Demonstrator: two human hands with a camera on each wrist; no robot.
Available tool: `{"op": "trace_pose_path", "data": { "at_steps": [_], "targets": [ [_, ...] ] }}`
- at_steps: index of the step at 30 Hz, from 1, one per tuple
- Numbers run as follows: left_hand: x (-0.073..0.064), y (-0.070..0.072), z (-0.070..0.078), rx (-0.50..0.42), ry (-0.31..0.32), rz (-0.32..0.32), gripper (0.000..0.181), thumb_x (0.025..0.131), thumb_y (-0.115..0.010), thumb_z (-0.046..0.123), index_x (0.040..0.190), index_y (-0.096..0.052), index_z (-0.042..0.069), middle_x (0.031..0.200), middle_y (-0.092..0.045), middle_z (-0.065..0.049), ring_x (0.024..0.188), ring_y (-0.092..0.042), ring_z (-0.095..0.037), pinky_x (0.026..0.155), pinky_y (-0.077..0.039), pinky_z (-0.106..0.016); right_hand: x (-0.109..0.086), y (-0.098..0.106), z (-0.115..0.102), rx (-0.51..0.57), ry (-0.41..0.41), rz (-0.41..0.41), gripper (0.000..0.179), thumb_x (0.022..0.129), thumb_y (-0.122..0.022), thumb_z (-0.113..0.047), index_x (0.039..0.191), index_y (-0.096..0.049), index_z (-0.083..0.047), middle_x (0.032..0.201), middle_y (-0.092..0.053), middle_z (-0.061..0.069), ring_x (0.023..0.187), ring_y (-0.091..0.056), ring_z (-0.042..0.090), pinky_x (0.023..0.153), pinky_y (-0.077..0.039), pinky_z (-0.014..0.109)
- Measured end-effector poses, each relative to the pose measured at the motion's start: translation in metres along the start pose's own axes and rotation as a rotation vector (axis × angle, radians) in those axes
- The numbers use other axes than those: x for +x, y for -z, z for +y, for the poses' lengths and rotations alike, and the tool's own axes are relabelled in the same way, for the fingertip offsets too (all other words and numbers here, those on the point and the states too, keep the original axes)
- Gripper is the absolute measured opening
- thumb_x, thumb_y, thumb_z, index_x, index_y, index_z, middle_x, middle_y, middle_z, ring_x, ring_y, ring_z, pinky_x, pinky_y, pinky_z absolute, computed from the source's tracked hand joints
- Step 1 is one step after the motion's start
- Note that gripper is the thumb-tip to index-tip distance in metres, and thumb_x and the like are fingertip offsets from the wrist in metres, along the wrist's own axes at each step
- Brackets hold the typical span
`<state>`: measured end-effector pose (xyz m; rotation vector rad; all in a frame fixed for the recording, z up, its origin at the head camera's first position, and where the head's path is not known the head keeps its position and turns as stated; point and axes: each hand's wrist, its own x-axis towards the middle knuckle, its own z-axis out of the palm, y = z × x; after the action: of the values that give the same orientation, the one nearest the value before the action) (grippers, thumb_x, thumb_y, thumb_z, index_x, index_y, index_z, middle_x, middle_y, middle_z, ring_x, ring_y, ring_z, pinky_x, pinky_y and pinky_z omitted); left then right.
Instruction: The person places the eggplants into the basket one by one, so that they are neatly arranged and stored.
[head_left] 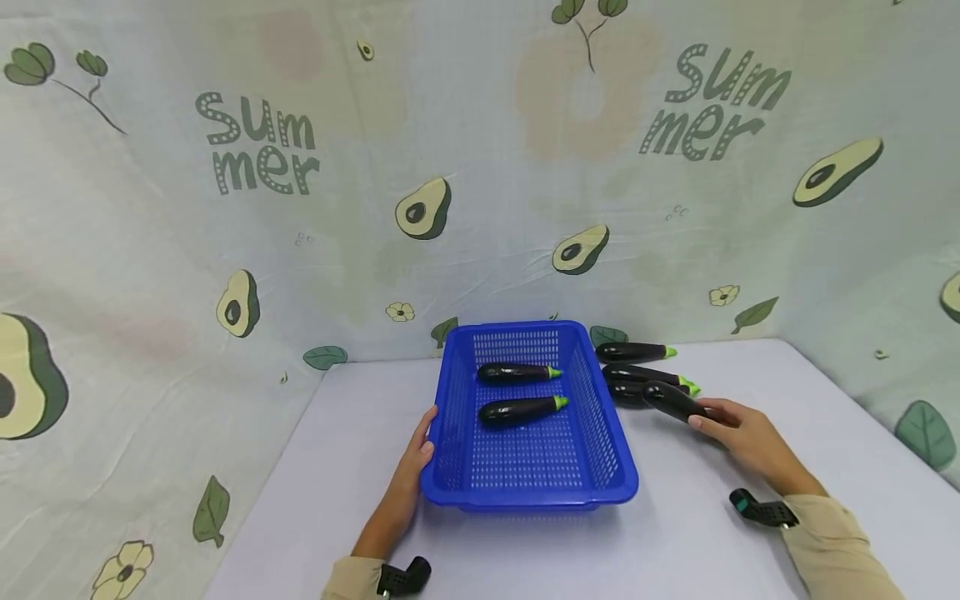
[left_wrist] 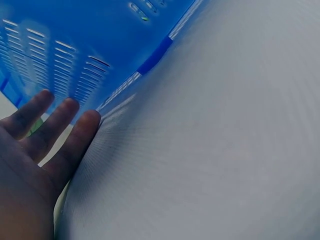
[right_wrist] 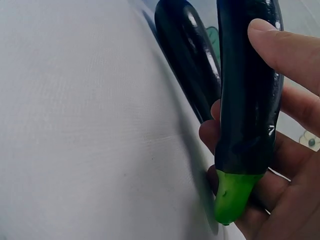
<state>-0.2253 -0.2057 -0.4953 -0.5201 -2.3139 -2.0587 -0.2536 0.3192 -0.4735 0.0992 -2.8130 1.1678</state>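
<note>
A blue plastic basket (head_left: 528, 498) with slotted walls sits on the table, holding two dark eggplants with green stems, one eggplant (head_left: 513, 373) behind the other eggplant (head_left: 521, 411). My left hand (head_left: 411, 467) rests against the basket's left side; in the left wrist view its extended fingers (left_wrist: 82, 131) touch the outer wall. Right of the basket, my right hand (head_left: 738, 433) grips an eggplant (right_wrist: 247, 100) between thumb and fingers, its green stem toward the wrist. Beyond the held one lies another eggplant (right_wrist: 190, 55).
Three more eggplants lie beside the basket's right wall: one at the back (head_left: 633, 352), a middle eggplant (head_left: 641, 373) and a partly covered eggplant (head_left: 628, 394). The white table (head_left: 360, 417) meets a printed cloth backdrop (head_left: 480, 150) behind and at both sides.
</note>
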Motion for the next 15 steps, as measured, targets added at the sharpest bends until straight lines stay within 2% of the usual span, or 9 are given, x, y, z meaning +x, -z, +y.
{"op": "trace_pose_path", "data": {
  "at_steps": [4, 11, 15],
  "targets": [
    [0.0033, 0.0021, 0.0018, 0.026, 0.000, 0.004, 0.056, 0.106, -0.031, 0.040, 0.160, -0.019, 0.035, 0.167, -0.010, -0.001, 0.152, -0.005, -0.030, 0.116, -0.002, -0.065, 0.0040, 0.0004, -0.0006, -0.008, -0.007, 0.000, 0.071, 0.096, -0.062, -0.051, 0.141, -0.051, 0.002, 0.130, -0.058, 0.030, 0.115, -0.055, 0.041, 0.086, -0.045, 0.049],
    [0.0008, 0.0011, 0.0007, -0.011, 0.013, 0.004, 0.056, 0.106, -0.032, 0.036, 0.160, -0.020, 0.033, 0.167, -0.010, -0.003, 0.152, -0.005, -0.031, 0.116, 0.000, -0.064, 0.0019, -0.0002, -0.0031, -0.001, -0.022, -0.018, 0.074, 0.096, -0.061, -0.053, 0.142, -0.050, 0.004, 0.132, -0.056, 0.033, 0.118, -0.053, 0.046, 0.090, -0.044, 0.058],
    [0.0010, -0.0001, 0.0002, -0.014, 0.023, -0.001, 0.056, 0.105, -0.033, 0.037, 0.160, -0.020, 0.034, 0.167, -0.010, -0.002, 0.152, -0.005, -0.030, 0.116, -0.001, -0.064, 0.0020, 0.0017, -0.0051, -0.016, -0.010, -0.018, 0.073, 0.097, -0.060, -0.053, 0.141, -0.050, 0.004, 0.131, -0.056, 0.034, 0.117, -0.054, 0.045, 0.085, -0.047, 0.049]
  ]
}}
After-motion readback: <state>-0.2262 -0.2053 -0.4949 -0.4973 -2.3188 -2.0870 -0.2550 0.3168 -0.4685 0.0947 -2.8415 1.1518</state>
